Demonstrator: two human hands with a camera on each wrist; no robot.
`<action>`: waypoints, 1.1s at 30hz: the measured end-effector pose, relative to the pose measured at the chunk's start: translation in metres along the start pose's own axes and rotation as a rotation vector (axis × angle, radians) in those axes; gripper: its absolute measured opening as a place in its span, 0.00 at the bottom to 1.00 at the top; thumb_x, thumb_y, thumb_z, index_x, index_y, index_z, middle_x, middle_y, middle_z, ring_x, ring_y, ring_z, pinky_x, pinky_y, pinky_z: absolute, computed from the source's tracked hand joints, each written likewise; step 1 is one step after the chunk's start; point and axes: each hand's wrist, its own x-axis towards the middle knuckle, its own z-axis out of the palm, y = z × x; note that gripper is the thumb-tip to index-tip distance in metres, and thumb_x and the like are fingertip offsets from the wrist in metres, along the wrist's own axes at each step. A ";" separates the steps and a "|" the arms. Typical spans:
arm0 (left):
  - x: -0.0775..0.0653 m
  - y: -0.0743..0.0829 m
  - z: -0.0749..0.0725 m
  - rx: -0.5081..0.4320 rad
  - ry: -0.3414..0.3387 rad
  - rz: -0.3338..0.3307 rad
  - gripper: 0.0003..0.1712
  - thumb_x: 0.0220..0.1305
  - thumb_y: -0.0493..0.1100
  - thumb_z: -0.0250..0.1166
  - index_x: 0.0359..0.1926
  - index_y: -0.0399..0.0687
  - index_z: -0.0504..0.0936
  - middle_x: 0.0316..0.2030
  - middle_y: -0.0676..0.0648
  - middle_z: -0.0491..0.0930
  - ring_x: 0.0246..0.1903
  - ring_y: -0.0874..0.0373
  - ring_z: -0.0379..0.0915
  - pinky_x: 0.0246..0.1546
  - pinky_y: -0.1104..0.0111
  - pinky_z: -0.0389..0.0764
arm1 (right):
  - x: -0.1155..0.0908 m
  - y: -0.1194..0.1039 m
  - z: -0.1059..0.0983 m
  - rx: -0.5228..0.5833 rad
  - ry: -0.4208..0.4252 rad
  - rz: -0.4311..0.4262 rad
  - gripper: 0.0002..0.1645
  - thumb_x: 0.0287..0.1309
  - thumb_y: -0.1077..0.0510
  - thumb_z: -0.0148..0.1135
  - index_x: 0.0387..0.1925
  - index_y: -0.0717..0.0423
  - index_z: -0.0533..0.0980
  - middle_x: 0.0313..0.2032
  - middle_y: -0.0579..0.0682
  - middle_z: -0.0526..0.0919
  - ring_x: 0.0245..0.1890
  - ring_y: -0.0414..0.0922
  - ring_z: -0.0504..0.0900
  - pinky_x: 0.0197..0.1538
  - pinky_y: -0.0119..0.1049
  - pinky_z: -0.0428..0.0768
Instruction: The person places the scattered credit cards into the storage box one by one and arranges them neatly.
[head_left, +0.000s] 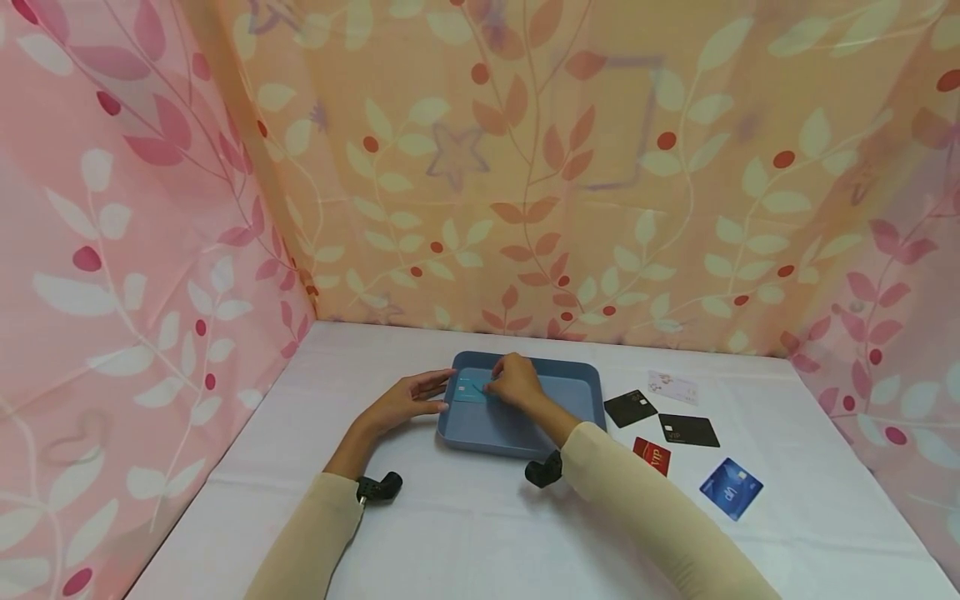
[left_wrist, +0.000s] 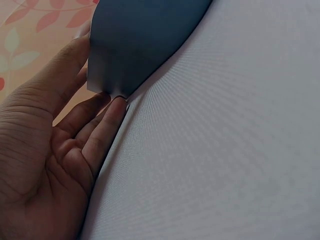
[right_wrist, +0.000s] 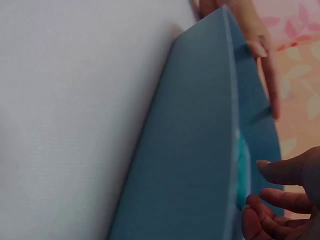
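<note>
In the head view, a light blue card point(head_left: 471, 388) is at the left end of the blue-grey tray point(head_left: 487, 442). My right hand point(head_left: 517, 382) reaches over the tray and pinches the card's right end with curled fingers. Seen from the right wrist, the card point(right_wrist: 243, 175) shows just above the near rim, its end at my fingertips point(right_wrist: 251, 202). That right end is hidden under the hand in the head view. My left hand point(head_left: 408, 400) rests at the tray's left side, fingers extended, and its fingertips point(left_wrist: 117, 102) touch the outer wall in the left wrist view.
Right of the tray, two black cards point(head_left: 630, 408), a pale patterned card point(head_left: 672, 387), a red card point(head_left: 652, 456) and a blue card point(head_left: 732, 489) lie on the white tablecloth point(head_left: 465, 533). Patterned curtains point(head_left: 525, 167) enclose the table's back and sides.
</note>
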 end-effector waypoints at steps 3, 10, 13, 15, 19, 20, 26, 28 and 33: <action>0.000 0.001 0.000 0.007 0.002 -0.007 0.41 0.66 0.38 0.70 0.76 0.45 0.63 0.75 0.43 0.63 0.73 0.47 0.59 0.69 0.56 0.67 | -0.002 -0.003 -0.005 0.011 0.001 -0.006 0.12 0.54 0.57 0.76 0.35 0.63 0.86 0.37 0.55 0.86 0.40 0.52 0.81 0.47 0.48 0.82; -0.002 0.001 -0.001 0.014 0.014 -0.025 0.40 0.67 0.38 0.70 0.76 0.47 0.64 0.75 0.42 0.63 0.73 0.47 0.60 0.68 0.58 0.69 | -0.014 -0.012 -0.019 0.059 -0.042 -0.070 0.10 0.62 0.55 0.70 0.34 0.59 0.87 0.27 0.48 0.84 0.27 0.43 0.79 0.34 0.38 0.79; -0.002 0.000 -0.001 0.019 0.010 -0.028 0.40 0.67 0.39 0.69 0.76 0.48 0.64 0.75 0.43 0.63 0.73 0.48 0.60 0.67 0.60 0.70 | -0.025 -0.016 -0.028 0.118 -0.093 -0.080 0.10 0.64 0.55 0.69 0.36 0.59 0.86 0.22 0.50 0.83 0.20 0.42 0.78 0.27 0.35 0.77; -0.001 -0.001 -0.001 0.020 0.005 -0.026 0.40 0.67 0.39 0.69 0.76 0.48 0.64 0.75 0.43 0.63 0.73 0.48 0.60 0.68 0.60 0.70 | -0.033 -0.018 -0.034 0.155 -0.115 -0.078 0.10 0.64 0.55 0.68 0.37 0.59 0.86 0.21 0.52 0.83 0.17 0.42 0.77 0.25 0.35 0.76; 0.000 0.000 -0.001 0.017 0.012 -0.026 0.41 0.67 0.39 0.70 0.76 0.45 0.63 0.75 0.42 0.63 0.73 0.46 0.60 0.68 0.58 0.69 | -0.044 -0.019 -0.044 0.211 -0.137 -0.077 0.10 0.65 0.55 0.67 0.41 0.58 0.85 0.25 0.56 0.85 0.17 0.43 0.78 0.26 0.35 0.77; 0.000 0.000 -0.001 0.017 0.016 -0.031 0.41 0.67 0.39 0.70 0.76 0.46 0.63 0.75 0.43 0.63 0.73 0.47 0.60 0.68 0.58 0.69 | -0.047 -0.019 -0.046 0.219 -0.137 -0.080 0.11 0.65 0.55 0.67 0.42 0.59 0.85 0.27 0.56 0.85 0.17 0.44 0.78 0.26 0.35 0.77; -0.001 0.003 0.000 0.018 0.019 -0.037 0.40 0.66 0.39 0.70 0.76 0.49 0.65 0.74 0.44 0.64 0.73 0.48 0.60 0.69 0.56 0.68 | -0.062 -0.016 -0.059 0.287 -0.145 -0.079 0.13 0.66 0.56 0.66 0.47 0.61 0.83 0.32 0.55 0.86 0.27 0.58 0.84 0.28 0.36 0.80; -0.001 0.003 0.000 0.018 0.020 -0.035 0.40 0.66 0.39 0.71 0.76 0.50 0.65 0.74 0.44 0.64 0.73 0.48 0.60 0.69 0.56 0.68 | -0.067 -0.014 -0.063 0.299 -0.146 -0.083 0.13 0.67 0.56 0.66 0.47 0.61 0.83 0.32 0.52 0.86 0.28 0.60 0.84 0.29 0.36 0.80; -0.001 0.003 0.001 0.024 0.023 -0.036 0.41 0.65 0.40 0.71 0.76 0.49 0.65 0.74 0.44 0.64 0.73 0.48 0.61 0.69 0.57 0.68 | -0.079 -0.011 -0.076 0.314 -0.158 -0.097 0.13 0.67 0.56 0.66 0.47 0.60 0.83 0.32 0.50 0.85 0.28 0.58 0.84 0.30 0.37 0.80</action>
